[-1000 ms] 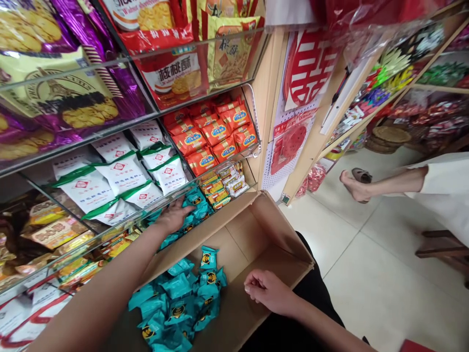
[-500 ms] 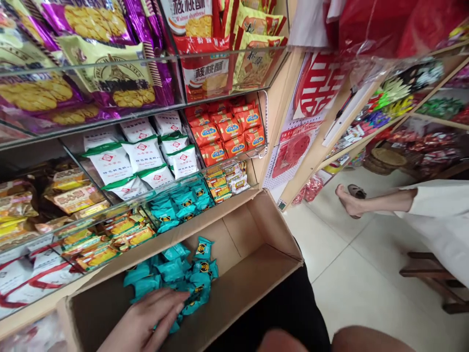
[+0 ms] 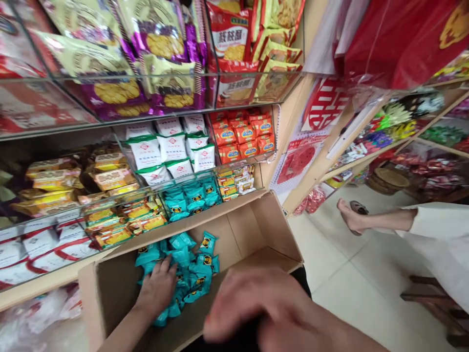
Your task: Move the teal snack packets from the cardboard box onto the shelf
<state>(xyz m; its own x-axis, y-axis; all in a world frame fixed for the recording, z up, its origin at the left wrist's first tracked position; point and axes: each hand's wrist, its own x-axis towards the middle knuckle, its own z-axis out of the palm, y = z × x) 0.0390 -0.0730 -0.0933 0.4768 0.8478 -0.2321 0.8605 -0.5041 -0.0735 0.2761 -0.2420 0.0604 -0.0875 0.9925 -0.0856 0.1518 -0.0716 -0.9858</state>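
Stocked shop shelves (image 3: 44, 283) stood behind a cardboard box (image 3: 280, 225) holding teal packets (image 3: 200, 274), which a left hand (image 3: 159, 288) touched, fingers slightly apart, while the blurred right hand's (image 3: 264, 303) grip could not be told.

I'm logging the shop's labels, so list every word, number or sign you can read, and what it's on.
"核桃酥": red bag, upper shelf; slightly blurred.
"囍": red sign, partly covered.
Too small or blurred to read: teal packets, orange packets, white-and-green packets, purple-and-cream bags, yellow bags.
No numbers can be read.
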